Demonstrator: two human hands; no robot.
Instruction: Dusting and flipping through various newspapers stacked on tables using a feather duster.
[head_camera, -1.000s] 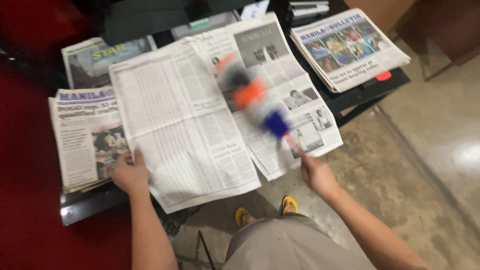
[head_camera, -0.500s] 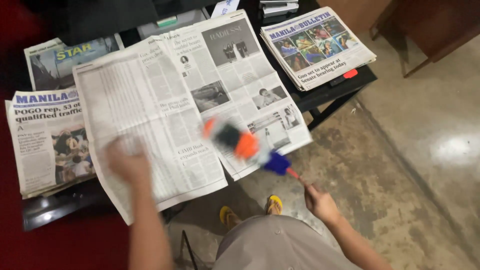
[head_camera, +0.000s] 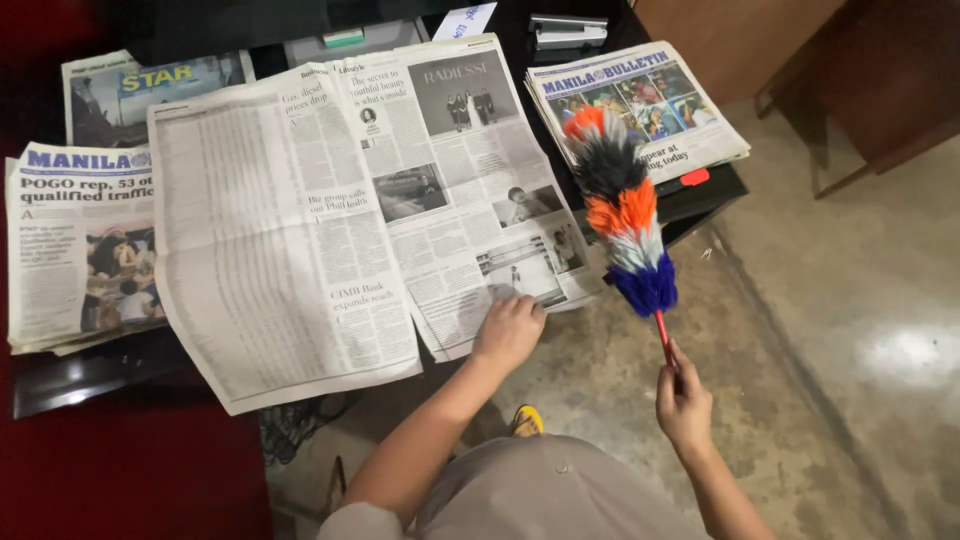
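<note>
A large open newspaper (head_camera: 330, 220) lies spread across a dark table (head_camera: 80, 375). My left hand (head_camera: 508, 330) rests on its lower right corner, fingers curled against the page. My right hand (head_camera: 683, 398) grips the thin red handle of a feather duster (head_camera: 622, 210). The duster's orange, black, white and blue feathers point up and away, over the table's right edge between the open paper and a folded newspaper stack (head_camera: 640, 105).
More folded newspapers lie at the left (head_camera: 75, 250) and back left (head_camera: 130, 90). A dark stapler-like object (head_camera: 568, 30) sits at the back. A wooden piece of furniture (head_camera: 870, 90) stands at the right on a concrete floor (head_camera: 850, 350). A red carpet (head_camera: 140, 470) is on the lower left.
My left hand has moved from the left side of the open paper to its lower right corner. The duster has swung right and now points up beside the paper.
</note>
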